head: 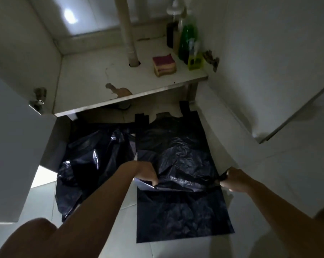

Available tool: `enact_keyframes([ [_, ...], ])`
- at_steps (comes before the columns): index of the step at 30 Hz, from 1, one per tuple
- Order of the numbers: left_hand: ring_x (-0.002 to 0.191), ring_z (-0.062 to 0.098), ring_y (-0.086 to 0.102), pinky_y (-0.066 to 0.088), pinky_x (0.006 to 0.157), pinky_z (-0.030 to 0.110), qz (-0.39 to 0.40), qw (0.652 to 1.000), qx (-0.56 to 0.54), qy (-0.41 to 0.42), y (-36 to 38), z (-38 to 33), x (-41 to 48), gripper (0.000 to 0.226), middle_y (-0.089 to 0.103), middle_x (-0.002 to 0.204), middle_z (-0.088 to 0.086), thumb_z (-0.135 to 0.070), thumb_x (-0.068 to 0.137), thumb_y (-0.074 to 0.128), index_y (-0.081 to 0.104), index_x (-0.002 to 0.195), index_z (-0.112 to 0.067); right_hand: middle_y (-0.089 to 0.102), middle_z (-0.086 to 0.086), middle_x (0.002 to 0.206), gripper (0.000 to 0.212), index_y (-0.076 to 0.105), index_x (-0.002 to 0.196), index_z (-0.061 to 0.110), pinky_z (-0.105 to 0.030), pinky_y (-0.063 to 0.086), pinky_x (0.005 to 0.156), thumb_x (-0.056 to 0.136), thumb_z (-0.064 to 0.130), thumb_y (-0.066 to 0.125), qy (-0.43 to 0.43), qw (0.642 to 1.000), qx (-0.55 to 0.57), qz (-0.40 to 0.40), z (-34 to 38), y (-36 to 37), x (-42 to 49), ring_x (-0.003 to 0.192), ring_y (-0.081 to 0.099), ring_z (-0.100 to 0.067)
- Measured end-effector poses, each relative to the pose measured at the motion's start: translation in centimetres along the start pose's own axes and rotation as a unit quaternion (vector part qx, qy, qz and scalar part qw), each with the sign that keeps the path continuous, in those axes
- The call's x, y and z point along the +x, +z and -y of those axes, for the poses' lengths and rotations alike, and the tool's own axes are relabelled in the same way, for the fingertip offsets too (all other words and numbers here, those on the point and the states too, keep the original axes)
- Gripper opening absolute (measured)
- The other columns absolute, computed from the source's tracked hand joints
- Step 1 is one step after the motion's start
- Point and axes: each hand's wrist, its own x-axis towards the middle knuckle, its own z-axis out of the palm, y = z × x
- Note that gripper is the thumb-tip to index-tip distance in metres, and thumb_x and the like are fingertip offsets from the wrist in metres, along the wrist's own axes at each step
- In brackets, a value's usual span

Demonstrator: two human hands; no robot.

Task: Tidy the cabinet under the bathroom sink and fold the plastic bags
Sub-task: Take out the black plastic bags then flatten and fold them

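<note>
The pale tiled floor (pixel 259 183) carries a flat black bag (pixel 181 216), spread with its handles toward the cabinet and its middle raised in a fold. Just to its left, a heap of crumpled black bags (pixel 86 164) reaches its edge. Above the floor, the white cabinet shelf (pixel 94 75) holds a stacked sponge (pixel 164 65) near the drain pipe (pixel 129 34), which passes down through a hole in the board, a cluster of bottles (pixel 188 41) along the right side, and a brown stain (pixel 120 90) at its front edge.
</note>
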Motion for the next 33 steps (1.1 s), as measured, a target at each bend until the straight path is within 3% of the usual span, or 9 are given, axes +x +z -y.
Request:
enact_keyframes([
  [5, 0.081, 0.018, 0.055, 0.043, 0.073, 0.030, 0.000, 0.999, 0.029, 0.022, 1.8, 0.7, 1.1, 0.029, 0.057, 0.079, -0.004, -0.035, 0.079, 0.068, 0.070, 0.092, -0.010, 0.057, -0.003, 0.071, 0.033, 0.045, 0.071, 0.020, -0.026, 0.041, 0.057, 0.085, 0.038, 0.069, 0.014, 0.999, -0.036, 0.006, -1.5, 2.6, 0.7, 0.070, 0.063, -0.022],
  [11, 0.098, 0.019, 0.062, 0.048, 0.081, 0.030, 0.033, 0.998, 0.048, -0.001, 3.4, 0.5, 1.9, 0.035, 0.066, 0.105, -0.004, -0.046, 0.070, 0.069, 0.072, 0.096, -0.023, 0.058, -0.005, 0.088, 0.033, 0.046, 0.098, 0.013, -0.028, 0.046, 0.062, 0.091, 0.038, 0.066, 0.022, 0.996, -0.081, 0.014, -2.8, 3.5, 1.4, 0.082, 0.063, -0.023],
  [16, 0.103, 0.021, 0.062, 0.052, 0.085, 0.032, 0.069, 0.995, 0.074, -0.020, 4.3, 0.2, 2.5, 0.065, 0.064, 0.121, 0.002, -0.059, 0.054, 0.069, 0.071, 0.109, -0.024, 0.070, -0.008, 0.093, 0.031, 0.063, 0.123, 0.022, -0.027, 0.052, 0.060, 0.095, 0.015, 0.051, 0.013, 0.989, -0.128, 0.070, -4.0, 3.8, 1.7, 0.079, 0.069, -0.021],
  [21, 0.131, 0.023, 0.049, 0.043, 0.081, 0.022, 0.169, 0.985, 0.011, -0.040, 3.8, -1.3, 1.6, 0.046, 0.050, 0.142, 0.007, -0.036, 0.100, 0.052, 0.050, 0.141, -0.013, 0.065, -0.013, 0.111, 0.034, 0.058, 0.129, 0.015, -0.031, 0.052, 0.077, 0.097, 0.009, 0.046, 0.003, 0.987, -0.151, 0.052, -4.0, 2.8, 1.8, 0.087, 0.063, -0.025],
  [22, 0.125, 0.021, 0.054, 0.045, 0.078, 0.021, 0.148, 0.988, -0.011, -0.035, 3.6, -1.1, 2.1, 0.042, 0.058, 0.132, 0.005, -0.035, 0.101, 0.051, 0.056, 0.135, -0.012, 0.065, -0.010, 0.113, 0.033, 0.063, 0.123, 0.021, -0.032, 0.053, 0.082, 0.095, 0.010, 0.047, -0.016, 0.990, -0.140, 0.023, -4.1, 2.7, 1.9, 0.094, 0.065, -0.027],
  [24, 0.110, 0.024, 0.064, 0.050, 0.074, 0.023, -0.018, 0.999, -0.032, -0.010, 3.4, -0.1, 4.0, 0.034, 0.068, 0.110, 0.001, -0.040, 0.093, 0.062, 0.069, 0.113, -0.014, 0.064, -0.007, 0.122, 0.032, 0.063, 0.120, 0.029, -0.034, 0.052, 0.088, 0.093, 0.015, 0.052, -0.061, 0.990, -0.125, -0.031, -3.8, 3.0, 2.2, 0.105, 0.064, -0.027],
  [27, 0.121, 0.029, 0.056, 0.048, 0.098, 0.041, -0.223, 0.975, -0.009, -0.003, 4.8, 1.1, 6.7, 0.056, 0.056, 0.135, 0.008, -0.052, 0.082, 0.065, 0.059, 0.129, -0.023, 0.051, -0.004, 0.140, 0.052, 0.046, 0.143, 0.035, -0.031, 0.047, 0.081, 0.094, 0.019, 0.055, -0.141, 0.979, -0.133, -0.055, -2.9, 4.9, 2.3, 0.109, 0.058, -0.027],
  [30, 0.140, 0.034, 0.032, 0.027, 0.112, 0.058, -0.216, 0.975, 0.044, -0.032, 7.2, 1.8, 8.1, 0.079, 0.030, 0.155, 0.009, -0.058, 0.083, 0.062, 0.032, 0.150, -0.029, 0.024, 0.005, 0.160, 0.064, 0.026, 0.152, 0.043, -0.043, 0.042, 0.104, 0.096, 0.031, 0.054, -0.148, 0.965, -0.213, -0.042, -2.6, 7.3, 2.0, 0.136, 0.038, -0.028],
  [33, 0.140, 0.035, 0.032, 0.025, 0.111, 0.060, -0.216, 0.971, 0.080, -0.064, 9.0, 3.0, 8.9, 0.077, 0.030, 0.154, 0.012, -0.057, 0.086, 0.060, 0.031, 0.149, -0.024, 0.014, 0.004, 0.164, 0.068, 0.017, 0.155, 0.043, -0.051, 0.025, 0.116, 0.097, 0.040, 0.051, -0.127, 0.949, -0.285, -0.038, -2.8, 8.8, 1.7, 0.146, 0.023, -0.028],
])
